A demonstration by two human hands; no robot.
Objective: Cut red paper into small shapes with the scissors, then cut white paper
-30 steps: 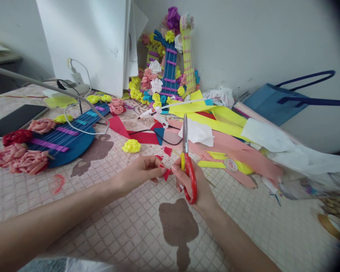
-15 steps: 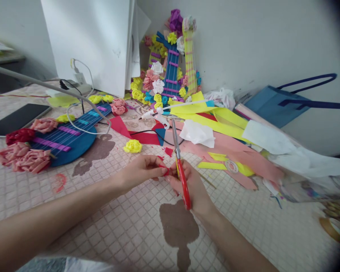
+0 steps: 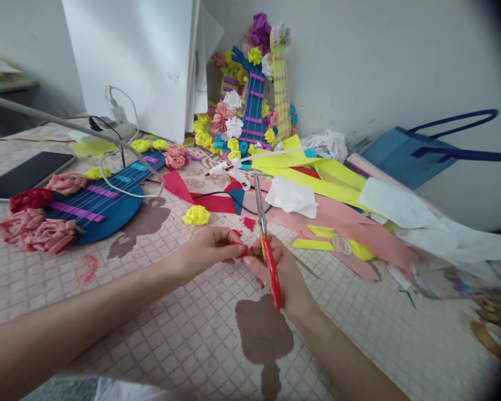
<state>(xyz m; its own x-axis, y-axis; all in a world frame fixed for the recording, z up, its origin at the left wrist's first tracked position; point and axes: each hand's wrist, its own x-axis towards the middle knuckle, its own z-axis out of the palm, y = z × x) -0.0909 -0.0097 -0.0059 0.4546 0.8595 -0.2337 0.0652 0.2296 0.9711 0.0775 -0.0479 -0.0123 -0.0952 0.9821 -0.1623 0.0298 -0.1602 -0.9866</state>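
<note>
Yellow rose (image 3: 196, 215): lies on the tablecloth (image 3: 171, 328), beyond the hands; every place below is reckoned from it.
Left hand (image 3: 211, 245): on the near side of the rose, thumb and forefinger closed in a pinch on a red scrap (image 3: 242, 250), the other fingers loosely curled.
Red scrap: to the near right of the rose, up off the cloth between the two hands' fingertips; its shape is mostly covered.
Right hand (image 3: 281, 270): farther to the near right of the rose, half curled around the scissors (image 3: 271, 267), with the thumb tip at the scrap's edge; whether it grips the scrap too, one cannot tell.
Scissors: right of the rose, blades aimed away past it, seemingly together and well clear of the scrap.
Fingertip work: the step in hand looks like shaping or turning the scrap by finger, the scissors merely carried meanwhile.
Next pinch: such work would call for a firm left hold, a free right thumb and forefinger, and blades kept off the left fingers.
Red bit (image 3: 249, 224): on the cloth, right of the rose.
Red strips (image 3: 212, 203): just beyond the rose.
Glue gun (image 3: 225, 166): farther beyond the rose, slightly right.
Blue guitar (image 3: 108, 228): left of the rose, apart from it.
</note>
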